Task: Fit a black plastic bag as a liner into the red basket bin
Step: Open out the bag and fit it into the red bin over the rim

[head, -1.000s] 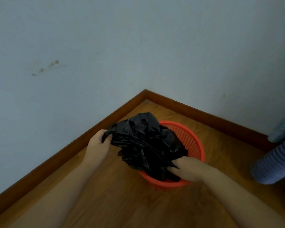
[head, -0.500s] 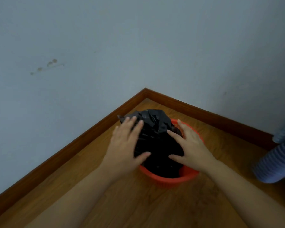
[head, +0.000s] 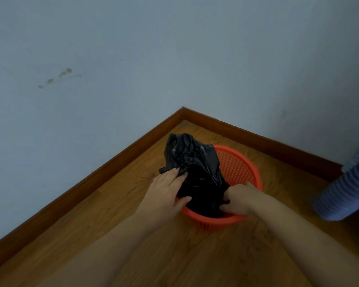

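1. Your left hand (head: 166, 189) pinches the black plastic bag (head: 195, 168) at its left side; your right hand (head: 236, 198) grips the bag's lower right, fingers curled inside the red basket bin (head: 243, 168).
2. The bag sits bunched in the bin, its top rising over the far-left rim.
3. No writing is readable.
4. Half a second ago both palms lay flat and spread on the bag; now they grasp it.

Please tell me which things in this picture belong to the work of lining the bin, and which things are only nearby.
Part of the job:
black plastic bag
red basket bin
left hand
right hand

Only nearby:
blue ribbed object
wooden skirting board
stained wall
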